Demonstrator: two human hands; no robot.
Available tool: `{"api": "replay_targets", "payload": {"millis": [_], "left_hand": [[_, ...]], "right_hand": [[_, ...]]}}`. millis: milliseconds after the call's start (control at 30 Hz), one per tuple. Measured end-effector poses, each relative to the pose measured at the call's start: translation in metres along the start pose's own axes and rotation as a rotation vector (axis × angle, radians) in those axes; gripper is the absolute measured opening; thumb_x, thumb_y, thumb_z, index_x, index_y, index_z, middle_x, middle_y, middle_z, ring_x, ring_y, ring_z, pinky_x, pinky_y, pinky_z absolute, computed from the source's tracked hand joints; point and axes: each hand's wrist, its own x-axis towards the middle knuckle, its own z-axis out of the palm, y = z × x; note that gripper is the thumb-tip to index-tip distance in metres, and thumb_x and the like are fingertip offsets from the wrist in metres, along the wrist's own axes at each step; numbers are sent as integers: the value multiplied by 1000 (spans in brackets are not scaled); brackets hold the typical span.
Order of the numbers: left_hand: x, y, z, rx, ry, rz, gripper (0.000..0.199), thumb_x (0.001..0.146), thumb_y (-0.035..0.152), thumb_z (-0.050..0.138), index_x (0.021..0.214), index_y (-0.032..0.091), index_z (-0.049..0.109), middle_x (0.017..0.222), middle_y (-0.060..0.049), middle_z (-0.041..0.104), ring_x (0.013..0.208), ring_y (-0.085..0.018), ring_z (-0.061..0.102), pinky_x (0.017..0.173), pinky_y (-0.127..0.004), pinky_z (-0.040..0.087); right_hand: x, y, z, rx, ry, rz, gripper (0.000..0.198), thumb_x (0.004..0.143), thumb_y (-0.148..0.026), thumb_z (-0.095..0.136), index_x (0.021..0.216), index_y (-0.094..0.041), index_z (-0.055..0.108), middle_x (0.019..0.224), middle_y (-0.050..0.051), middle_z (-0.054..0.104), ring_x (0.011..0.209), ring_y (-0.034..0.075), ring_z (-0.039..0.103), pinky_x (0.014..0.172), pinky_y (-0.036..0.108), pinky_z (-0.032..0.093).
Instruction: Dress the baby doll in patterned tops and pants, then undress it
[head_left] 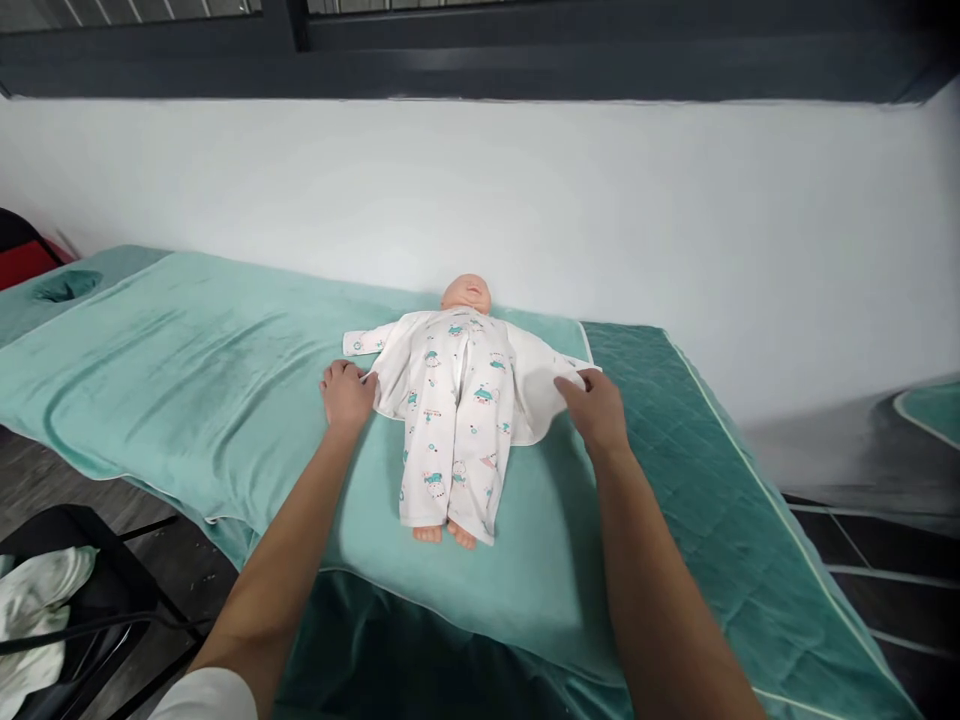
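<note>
A baby doll point(466, 292) lies on its back on the green-covered bed, its head toward the wall and its bare feet toward me. It is dressed in white baby clothes point(457, 400) printed with small green and pink figures. The top is spread open to both sides. My left hand point(349, 395) pinches the edge of the left front flap, beside the sleeve. On the other side my right hand point(594, 405) grips the edge of the right flap point(536, 390) and stretches it outward. The doll's hands are hidden in the sleeves.
The bed has a light green cover point(225, 350) over a darker quilted one point(675, 480). A white wall point(480, 190) stands behind it. At lower left, a black chair point(112, 560) holds crumpled white cloth point(45, 610). A face hole point(67, 286) is at the far left.
</note>
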Motion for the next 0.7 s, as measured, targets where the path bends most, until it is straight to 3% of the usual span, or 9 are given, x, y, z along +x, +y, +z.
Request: {"api": "replay_targets", "payload": {"millis": [67, 100, 200, 267, 300, 400, 500, 633, 700], "left_hand": [[1, -1, 0, -40, -1, 8, 20, 88, 39, 59, 83, 20, 63, 125, -12, 63, 122, -33, 53, 100, -47, 41], [1, -2, -1, -64, 4, 10, 19, 88, 39, 59, 82, 20, 62, 123, -12, 64, 120, -33, 54, 99, -46, 41], [-1, -5, -4, -194, 20, 3, 19, 89, 38, 57, 80, 21, 57, 105, -9, 68, 105, -28, 59, 90, -39, 42], [-4, -7, -8, -358, -1, -21, 24, 90, 42, 55, 77, 21, 52, 85, -3, 64, 85, -21, 57, 78, -33, 41], [-6, -7, -10, -453, -13, -32, 28, 90, 44, 54, 75, 22, 49, 77, -1, 59, 76, -18, 54, 73, -30, 39], [-9, -4, -15, -735, -32, -50, 35, 88, 46, 58, 71, 21, 42, 66, 4, 44, 65, -13, 42, 65, -26, 34], [-8, 10, -17, -997, -88, -68, 37, 87, 46, 62, 71, 21, 41, 67, 5, 39, 63, -11, 38, 63, -24, 32], [-11, 48, -28, -1187, -147, -48, 37, 89, 45, 62, 72, 21, 41, 70, 4, 47, 69, -13, 50, 68, -25, 39], [-18, 71, -40, -1198, -151, 61, 36, 91, 44, 60, 72, 22, 39, 78, 1, 57, 90, -17, 61, 82, -27, 44]], "right_hand": [[-14, -37, -3, 134, 66, -176, 22, 81, -43, 58, 87, -21, 59, 77, 2, 61, 70, 19, 53, 67, 31, 41], [-23, -56, -5, 150, 18, -295, 21, 82, -43, 60, 88, -22, 58, 76, 0, 60, 68, 17, 51, 67, 30, 40], [-47, -100, -13, 42, -409, -590, 14, 86, -36, 60, 81, -24, 57, 74, -2, 61, 67, 16, 51, 64, 29, 37], [-54, -111, -17, 20, -604, -602, 16, 90, -36, 58, 79, -25, 59, 74, -2, 63, 66, 15, 52, 61, 28, 36], [-54, -111, -18, 39, -630, -581, 17, 91, -37, 56, 80, -25, 61, 73, -2, 63, 65, 15, 52, 61, 28, 36], [-43, -100, -16, 168, -499, -503, 19, 91, -39, 57, 83, -24, 63, 72, -2, 61, 66, 15, 52, 62, 28, 38], [-19, -95, -3, 289, -302, -415, 18, 88, -39, 59, 83, -22, 65, 77, 0, 63, 71, 16, 55, 68, 29, 42], [26, -102, 31, 368, -86, -292, 15, 84, -35, 60, 83, -21, 63, 79, 1, 66, 76, 18, 59, 75, 32, 45], [46, -107, 51, 318, -39, -254, 13, 83, -33, 57, 83, -21, 61, 77, 1, 66, 74, 18, 58, 74, 32, 44]]}}
